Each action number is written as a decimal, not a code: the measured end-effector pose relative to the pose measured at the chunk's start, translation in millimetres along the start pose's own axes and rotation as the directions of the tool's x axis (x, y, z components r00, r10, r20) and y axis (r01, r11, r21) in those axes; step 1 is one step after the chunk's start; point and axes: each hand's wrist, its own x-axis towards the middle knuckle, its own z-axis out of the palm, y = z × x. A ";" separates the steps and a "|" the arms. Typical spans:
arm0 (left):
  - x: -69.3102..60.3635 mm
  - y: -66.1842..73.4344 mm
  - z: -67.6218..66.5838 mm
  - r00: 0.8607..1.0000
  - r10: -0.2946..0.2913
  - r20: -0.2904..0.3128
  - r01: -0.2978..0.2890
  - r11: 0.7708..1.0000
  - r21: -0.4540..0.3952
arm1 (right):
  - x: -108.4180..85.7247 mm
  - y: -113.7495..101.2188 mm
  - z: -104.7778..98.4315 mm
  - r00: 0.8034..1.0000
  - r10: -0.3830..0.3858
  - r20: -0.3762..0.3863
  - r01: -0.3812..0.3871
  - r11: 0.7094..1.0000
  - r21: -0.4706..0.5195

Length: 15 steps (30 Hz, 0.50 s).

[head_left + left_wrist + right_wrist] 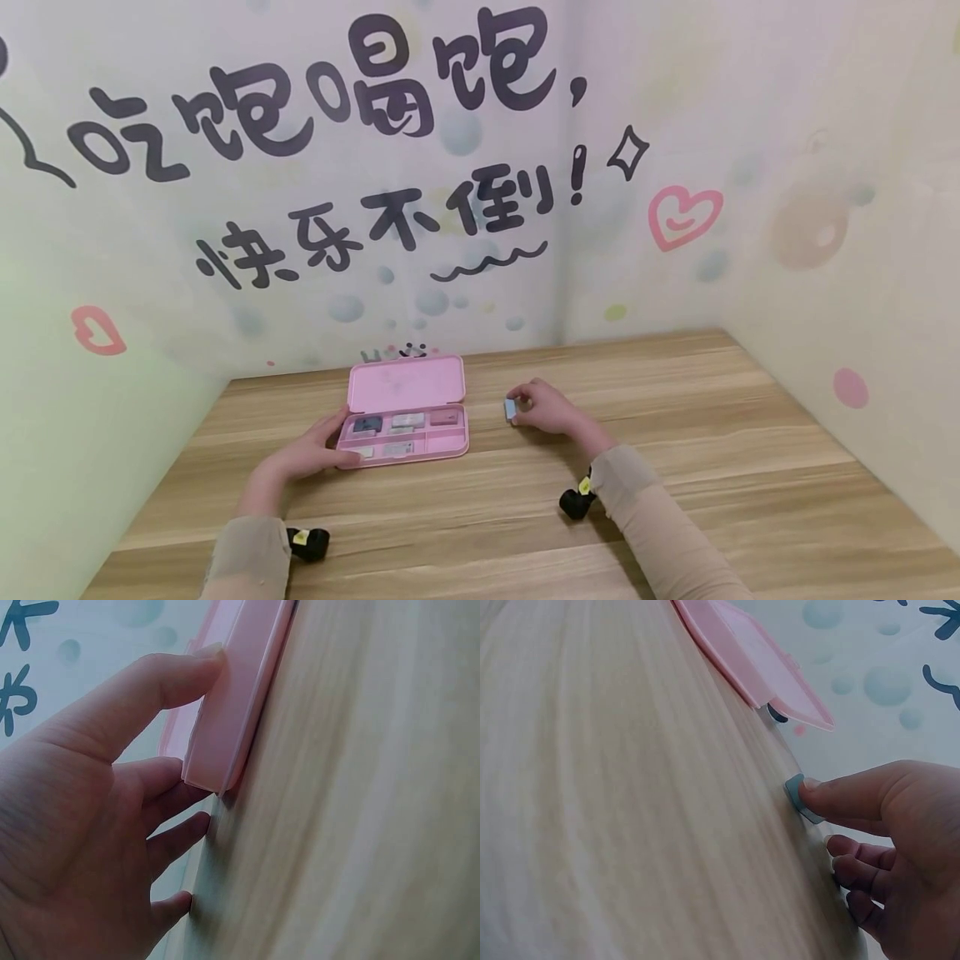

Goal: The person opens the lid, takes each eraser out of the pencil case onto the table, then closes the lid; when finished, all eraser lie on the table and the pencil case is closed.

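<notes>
A pink case [447,444] lies with its lid [407,384] raised; its compartments hold several small blocks, among them a dark one [367,424], a white one [408,420] and a pink one [443,417]. My left hand [303,451] grips the case's left end, thumb at the front corner; in the left wrist view the left hand [97,817] has its thumb on the pink case wall [229,712]. To the right of the case, my right hand [551,408] pinches a small light-blue block [510,409] at the tabletop; the right wrist view shows the block [801,799] under the thumb of the hand [922,840].
The wooden table [465,517] extends around the case and both hands. A printed backdrop [315,183] with dark lettering stands along the table's back edge, close behind the raised lid. Black wrist cameras [576,503] sit at both cuffs.
</notes>
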 end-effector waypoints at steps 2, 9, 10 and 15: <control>-0.2 0.6 -0.7 1.000 0.008 0.000 -0.008 1.000 0.002 | -0.1 -0.7 -2.8 1.000 -0.010 0.007 0.010 1.000 0.003; 2.2 -2.1 -0.8 1.000 0.024 -0.004 -0.023 1.000 0.016 | 2.7 -15.7 -20.0 0.998 -0.053 0.035 0.052 0.998 0.043; 2.3 -2.6 -0.7 1.000 0.023 -0.005 -0.023 1.000 0.017 | 5.4 -18.9 -21.7 0.996 -0.069 0.048 0.067 0.997 0.042; 2.2 -3.4 -0.1 1.000 0.023 -0.012 -0.023 1.000 0.008 | 24.3 -35.4 -25.9 0.976 -0.162 0.142 0.162 0.987 0.012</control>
